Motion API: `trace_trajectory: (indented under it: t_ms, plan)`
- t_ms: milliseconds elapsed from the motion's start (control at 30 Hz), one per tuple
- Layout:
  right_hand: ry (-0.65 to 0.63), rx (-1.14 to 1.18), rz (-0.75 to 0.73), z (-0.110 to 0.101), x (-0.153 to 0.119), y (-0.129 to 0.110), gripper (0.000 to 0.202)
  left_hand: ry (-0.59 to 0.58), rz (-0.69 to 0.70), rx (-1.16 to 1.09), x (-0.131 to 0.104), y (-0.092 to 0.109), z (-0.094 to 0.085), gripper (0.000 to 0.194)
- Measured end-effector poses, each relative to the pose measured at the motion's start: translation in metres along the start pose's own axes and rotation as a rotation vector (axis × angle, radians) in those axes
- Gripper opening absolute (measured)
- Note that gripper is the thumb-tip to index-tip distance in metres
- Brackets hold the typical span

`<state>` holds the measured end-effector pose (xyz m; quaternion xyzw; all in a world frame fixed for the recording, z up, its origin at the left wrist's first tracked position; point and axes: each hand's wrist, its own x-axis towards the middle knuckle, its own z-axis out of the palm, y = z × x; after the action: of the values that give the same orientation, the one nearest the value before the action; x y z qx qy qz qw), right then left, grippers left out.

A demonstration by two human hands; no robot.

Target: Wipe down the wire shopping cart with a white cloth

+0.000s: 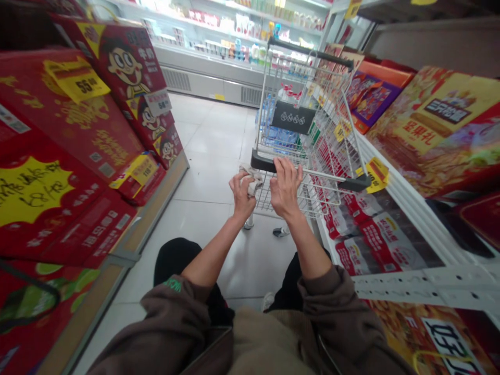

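Observation:
A wire shopping cart point(304, 179) stands in front of me, with a dark sign plate point(294, 119) on its near side. My left hand point(242, 195) is closed around a crumpled, greyish-white cloth point(253, 183), just beside the left end of the cart's handle. My right hand point(286, 188) rests on the handle point(263, 161) near its black left grip, fingers bent over the bar. Part of the cloth is hidden by the left fingers. Bottled water point(287, 136) with red caps shows through and beyond the cart's wires.
Red boxes point(74, 120) with yellow price tags are stacked on the left. Shelves on the right hold gift boxes point(433, 120) and red-and-white packs point(386, 239), close against the cart. A refrigerated display point(219, 67) crosses the far end of the white tiled floor point(203, 172).

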<state>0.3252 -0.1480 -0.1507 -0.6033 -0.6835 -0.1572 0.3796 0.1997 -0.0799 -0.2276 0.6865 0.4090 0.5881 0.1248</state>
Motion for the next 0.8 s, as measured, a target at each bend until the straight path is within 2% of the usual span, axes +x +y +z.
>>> trace_trajectory:
  t_ms: [233,400,467,533,600,667,800]
  plan:
    - [0.046,-0.014,-0.012,0.006,-0.003,0.001,0.06,0.075,0.002,-0.101,0.017,0.0,-0.007,0.034]
    - [0.102,-0.038,-0.001,0.009,-0.002,0.002,0.058,-0.115,0.242,-0.048,-0.004,-0.008,-0.016,0.029]
    - [0.119,-0.056,-0.009,0.012,-0.008,0.005,0.057,-0.04,0.208,-0.063,-0.005,-0.017,-0.024,0.031]
    - [0.153,-0.07,-0.044,0.02,-0.021,0.007,0.057,0.113,0.067,-0.082,0.002,-0.027,-0.03,0.033]
    - [0.186,-0.081,-0.096,0.032,-0.042,0.009,0.056,0.184,-0.044,-0.113,0.011,-0.034,-0.029,0.033]
    - [0.18,-0.1,-0.108,0.047,-0.063,0.009,0.053,0.127,-0.071,-0.155,0.013,-0.037,-0.022,0.032]
    - [0.11,-0.113,0.062,0.063,-0.086,0.01,0.054,-0.096,-0.027,-0.135,-0.005,-0.036,-0.004,0.034]
